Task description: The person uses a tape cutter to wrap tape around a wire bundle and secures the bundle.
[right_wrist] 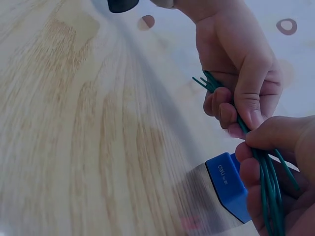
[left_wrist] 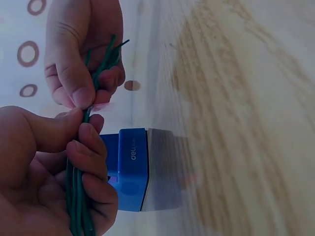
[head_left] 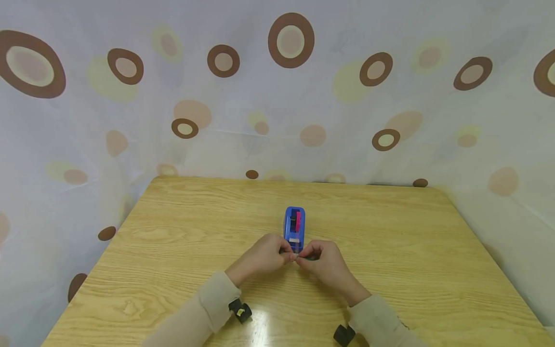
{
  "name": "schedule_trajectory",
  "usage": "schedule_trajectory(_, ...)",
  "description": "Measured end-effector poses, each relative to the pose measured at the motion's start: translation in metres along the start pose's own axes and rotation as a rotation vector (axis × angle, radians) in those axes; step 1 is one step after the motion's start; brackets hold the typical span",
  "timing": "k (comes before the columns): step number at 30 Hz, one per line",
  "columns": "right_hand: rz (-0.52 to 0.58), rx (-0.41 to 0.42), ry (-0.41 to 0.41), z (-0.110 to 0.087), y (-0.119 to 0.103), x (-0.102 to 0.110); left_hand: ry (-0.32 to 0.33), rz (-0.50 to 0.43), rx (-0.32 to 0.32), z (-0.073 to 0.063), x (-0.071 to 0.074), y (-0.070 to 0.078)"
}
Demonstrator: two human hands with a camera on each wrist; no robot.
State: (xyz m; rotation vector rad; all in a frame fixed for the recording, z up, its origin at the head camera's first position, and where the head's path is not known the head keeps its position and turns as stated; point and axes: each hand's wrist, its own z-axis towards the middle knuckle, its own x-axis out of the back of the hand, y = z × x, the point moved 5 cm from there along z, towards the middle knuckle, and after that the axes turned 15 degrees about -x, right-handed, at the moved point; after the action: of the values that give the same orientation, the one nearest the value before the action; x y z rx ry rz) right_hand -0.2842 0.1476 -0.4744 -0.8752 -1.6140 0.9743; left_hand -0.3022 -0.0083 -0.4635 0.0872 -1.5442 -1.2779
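Note:
A bundle of thin green wires [left_wrist: 76,196] runs through both hands. My left hand [head_left: 268,252] grips it, thumb and fingers curled round the strands, with a few loose ends past its palm in the right wrist view. My right hand [head_left: 327,262] pinches the same bundle, fingertips right against those of the left. A short piece of clear tape [left_wrist: 103,106] sticks out from the wires between the two thumbs. Just beyond the fingertips stands a blue tape dispenser [head_left: 288,225] with a pink roll core [head_left: 298,220].
The wooden table [head_left: 390,226] spreads out on both sides of the dispenser. Behind it hangs a pale curtain [head_left: 260,86] printed with brown rings. Dark wrist cameras sit under both sleeves [head_left: 217,299].

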Motion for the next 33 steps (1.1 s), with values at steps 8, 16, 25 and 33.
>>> schedule_trajectory(8,-0.046,0.038,0.059,-0.003,-0.005,0.000,-0.087,-0.037,0.016,0.002,0.003,-0.003)
schedule_trajectory(16,-0.158,0.104,0.136,-0.006,-0.008,-0.003,-0.140,-0.066,0.033,0.004,0.005,-0.001)
schedule_trajectory(25,-0.217,0.286,0.153,-0.012,-0.013,-0.004,-0.173,-0.065,0.063,0.005,0.006,0.000)
schedule_trajectory(33,-0.293,0.477,0.222,-0.016,-0.016,-0.006,-0.171,-0.176,0.094,0.006,0.004,-0.003)
